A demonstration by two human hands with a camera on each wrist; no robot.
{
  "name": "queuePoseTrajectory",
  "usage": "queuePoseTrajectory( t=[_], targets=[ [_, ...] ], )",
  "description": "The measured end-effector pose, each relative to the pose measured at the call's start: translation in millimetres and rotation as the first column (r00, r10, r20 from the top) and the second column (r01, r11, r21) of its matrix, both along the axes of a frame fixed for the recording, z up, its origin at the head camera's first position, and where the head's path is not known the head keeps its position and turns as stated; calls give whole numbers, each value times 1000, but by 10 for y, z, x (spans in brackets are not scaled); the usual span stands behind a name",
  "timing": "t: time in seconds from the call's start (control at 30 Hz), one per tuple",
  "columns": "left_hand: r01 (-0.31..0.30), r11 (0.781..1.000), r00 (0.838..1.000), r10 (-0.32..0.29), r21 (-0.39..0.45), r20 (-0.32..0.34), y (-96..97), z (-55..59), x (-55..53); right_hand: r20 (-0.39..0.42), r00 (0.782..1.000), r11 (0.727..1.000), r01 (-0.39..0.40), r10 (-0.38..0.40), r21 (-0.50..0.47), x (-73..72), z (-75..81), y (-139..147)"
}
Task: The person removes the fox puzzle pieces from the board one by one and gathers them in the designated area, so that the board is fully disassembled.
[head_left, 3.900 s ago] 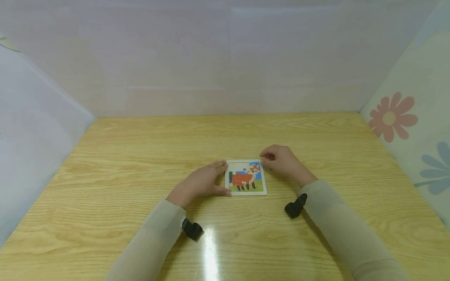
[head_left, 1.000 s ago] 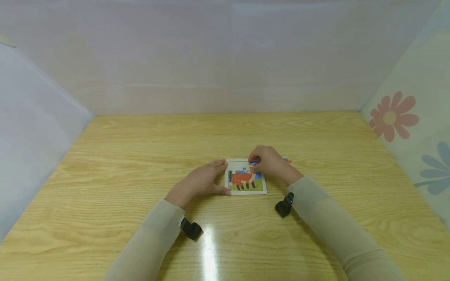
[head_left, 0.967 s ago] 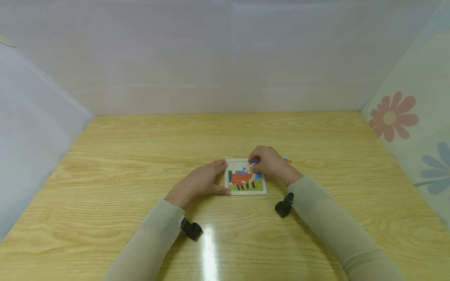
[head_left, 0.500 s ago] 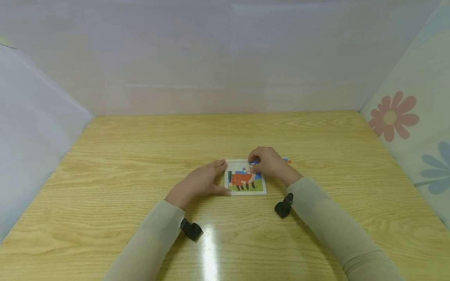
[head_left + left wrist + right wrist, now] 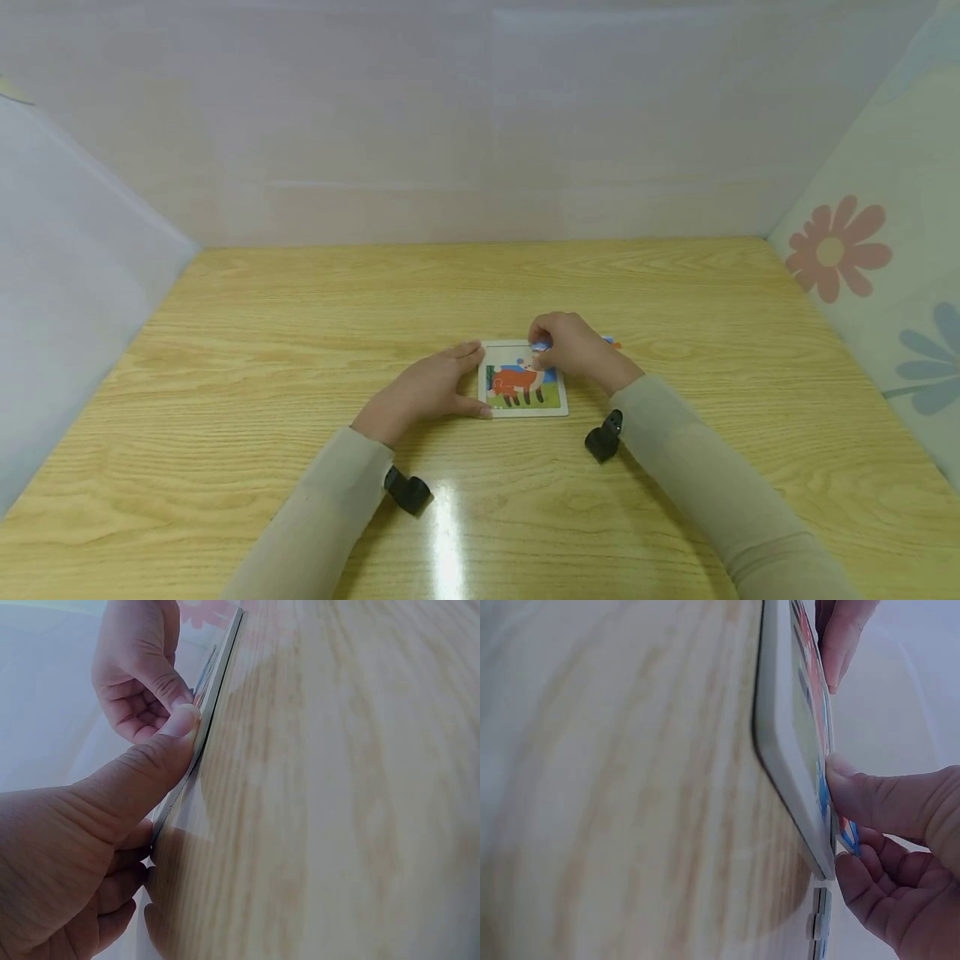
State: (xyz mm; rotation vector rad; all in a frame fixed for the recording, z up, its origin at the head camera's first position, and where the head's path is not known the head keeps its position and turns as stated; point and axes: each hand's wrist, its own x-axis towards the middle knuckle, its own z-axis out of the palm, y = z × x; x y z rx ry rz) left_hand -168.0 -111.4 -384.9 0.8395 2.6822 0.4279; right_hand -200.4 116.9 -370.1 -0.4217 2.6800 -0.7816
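A fox jigsaw puzzle (image 5: 513,382) in a pale-framed board lies flat on the table in the head view. My left hand (image 5: 429,387) holds the board's left side, thumb at the near corner and fingers at the far corner. At the upper right of the picture, my right hand (image 5: 573,346) pinches a blue and orange puzzle piece (image 5: 540,343) between thumb and fingers. The right wrist view shows this puzzle piece (image 5: 847,836) tilted above the board (image 5: 787,735). My right fingers partly hide it. The upper left of the board shows bare backing.
Loose puzzle pieces (image 5: 612,342) lie just right of the board, partly behind the right wrist; the right wrist view shows them stacked (image 5: 819,924). The wood-grain table (image 5: 300,308) meets a pale wall (image 5: 480,125) at the back and flower-printed fabric (image 5: 885,267) at the right.
Since the earliest frame, my right hand has moved left from beside the board onto its upper right corner and pinched a piece there. During the last second that piece tilts slightly; my left hand stays put.
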Motion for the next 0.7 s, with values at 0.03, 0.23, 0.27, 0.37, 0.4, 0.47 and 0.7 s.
queuePoseTrajectory(
  t=[0.03, 0.23, 0.27, 0.37, 0.4, 0.47, 0.7],
  targets=[
    [0, 1000, 1000, 0, -1, -3, -2, -3, -2, 4, 1000, 1000, 2, -2, 4, -2, 3, -3],
    [-2, 1000, 1000, 2, -1, -9, -4, -6, -6, 3, 1000, 1000, 4, -4, 22, -18, 4, -12],
    [-2, 1000, 1000, 2, 0, -8, -4, -7, -5, 1, 1000, 1000, 1, -1, 23, -18, 4, -10],
    [1, 1000, 1000, -1, 2, -6, -5, -10, -2, -1, 1000, 1000, -1, 1, 17, -16, -1, -7],
    [2, 1000, 1000, -2, 2, -6, -6, -12, 0, -3, 1000, 1000, -4, 4, 13, -16, -7, -3],
    [0, 1000, 1000, 0, 2, -3, -8, -14, 1, -6, 1000, 1000, -9, 9, 3, -14, -18, 4],
    [-6, 1000, 1000, 6, 2, -2, -12, -8, -8, 24, 1000, 998, -18, 19, -55, -15, -54, 17]
  ],
)
